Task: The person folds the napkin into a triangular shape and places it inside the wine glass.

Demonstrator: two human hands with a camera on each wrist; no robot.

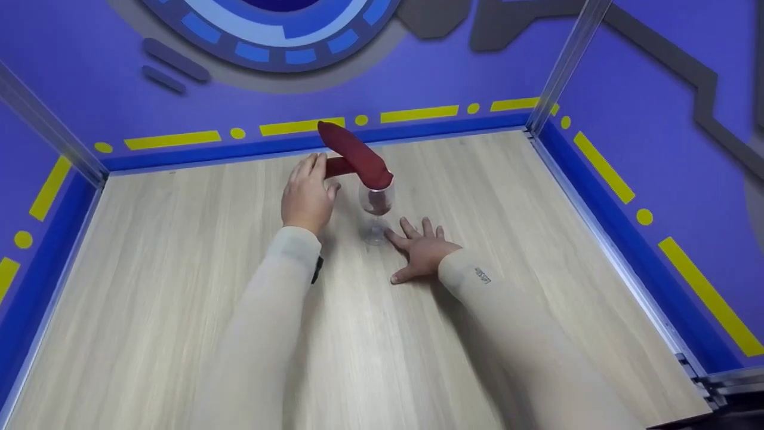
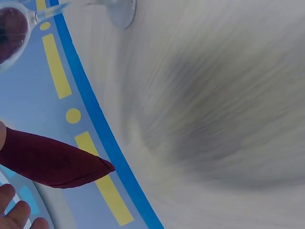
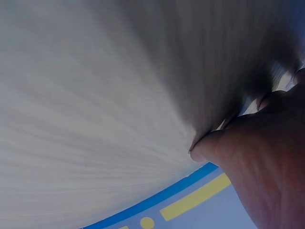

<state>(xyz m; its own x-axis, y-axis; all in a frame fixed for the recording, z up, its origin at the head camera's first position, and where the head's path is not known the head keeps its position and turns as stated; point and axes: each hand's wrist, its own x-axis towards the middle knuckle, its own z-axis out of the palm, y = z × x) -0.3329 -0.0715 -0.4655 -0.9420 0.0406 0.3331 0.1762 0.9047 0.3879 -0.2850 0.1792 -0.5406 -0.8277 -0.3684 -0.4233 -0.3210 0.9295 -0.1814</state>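
Observation:
A folded dark red cloth napkin (image 1: 358, 156) sits in the mouth of a clear stemmed glass (image 1: 377, 203), which stands upright on the wooden tabletop. One pointed end of the napkin rises to the upper left; another part extends sideways to my left hand (image 1: 307, 194). Its fingers look fairly straight beside that part, while the left wrist view shows a digit against the napkin's pointed flap (image 2: 57, 157). My right hand (image 1: 425, 254) lies low on the tabletop with fingers spread, a fingertip at the glass's foot. In the right wrist view, that hand (image 3: 267, 143) shows at the right edge.
The light wooden tabletop (image 1: 197, 286) spreads out around the glass. Blue-purple printed panels (image 1: 453, 77) enclose its back and sides, with metal frame posts (image 1: 567, 65) at the corners. A dark object shows at the bottom right corner.

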